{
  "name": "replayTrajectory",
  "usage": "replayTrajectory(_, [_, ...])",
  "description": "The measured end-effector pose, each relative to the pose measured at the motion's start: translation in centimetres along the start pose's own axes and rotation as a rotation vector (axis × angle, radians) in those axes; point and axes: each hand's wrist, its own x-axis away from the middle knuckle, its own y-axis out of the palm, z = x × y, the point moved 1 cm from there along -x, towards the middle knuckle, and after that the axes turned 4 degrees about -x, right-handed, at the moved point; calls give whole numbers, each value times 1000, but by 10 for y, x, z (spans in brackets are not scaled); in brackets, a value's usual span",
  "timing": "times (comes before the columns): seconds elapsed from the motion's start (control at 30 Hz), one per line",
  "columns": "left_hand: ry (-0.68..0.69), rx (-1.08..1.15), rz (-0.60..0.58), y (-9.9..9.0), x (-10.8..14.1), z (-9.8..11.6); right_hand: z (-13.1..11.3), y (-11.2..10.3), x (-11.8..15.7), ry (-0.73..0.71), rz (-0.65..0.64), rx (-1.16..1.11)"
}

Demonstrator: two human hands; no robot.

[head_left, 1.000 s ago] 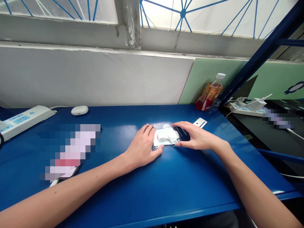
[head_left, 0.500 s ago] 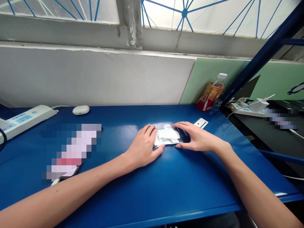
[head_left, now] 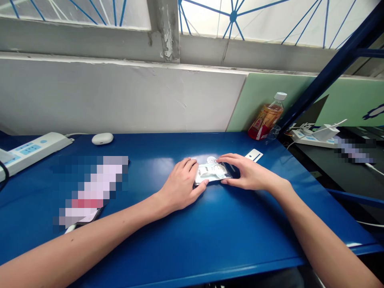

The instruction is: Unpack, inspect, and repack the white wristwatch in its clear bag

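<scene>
A flat, phone-shaped thing (head_left: pixel 210 172) lies on the blue desk between my hands. Its upper face shows a shiny white and silver pattern, and its right end is dark. At its far edge sticks out a small round clear piece (head_left: pixel 211 159). My left hand (head_left: pixel 181 184) grips the left end, thumb along the near edge and fingers over the far side. Around the right end curves my right hand (head_left: pixel 250 172), fingertips at the far edge and thumb at the near edge. Both palms hide the ends of the thing.
A white card (head_left: pixel 254 155) lies behind my right hand. A drink bottle (head_left: pixel 267 116) leans at the back right by the blue bed post. On the left are a white earbud case (head_left: pixel 102 139), a blurred-out phone (head_left: pixel 90 216) with a cable and a power strip (head_left: pixel 33 150).
My right fingertips have shifted slightly left along the flat thing. The shiny pattern on its face looks different. My left hand has barely moved.
</scene>
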Motion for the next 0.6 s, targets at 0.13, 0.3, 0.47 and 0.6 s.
replayTrajectory(0.13, [-6, -9, -10, 0, 0, 1, 0, 0, 1, 10, -9, 0])
replayTrajectory(0.3, [12, -21, -2, 1, 0, 0, 0, -1, 0, -1, -7, 8])
replayTrajectory(0.47, [11, -31, -8, 1, 0, 0, -2, -1, 1, -6, 1, 7])
replayTrajectory(0.6, [12, -29, -6, 1, 0, 1, -4, -1, 1, -11, 15, -1])
